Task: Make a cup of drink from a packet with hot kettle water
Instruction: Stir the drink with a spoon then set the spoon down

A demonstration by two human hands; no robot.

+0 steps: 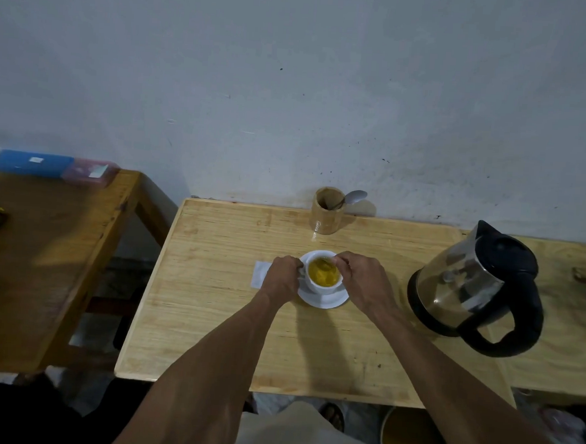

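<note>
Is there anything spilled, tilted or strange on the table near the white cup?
Nothing stands out. The white ceramic cup sits upright on its white saucer, the yellow drink is inside it, and no spill shows on the light wooden table. The glass kettle also stands upright.

White cup (325, 281) upright on white saucer (328, 300), mid-table, filled with yellow-orange drink (322, 272). Spoon (324, 262) tip in the liquid at cup's 12 o'clock. White packet (260, 274) flat at cup's 9 o'clock. Glass kettle (476, 288), black lid and handle, upright at 3 o'clock, well apart.
</note>
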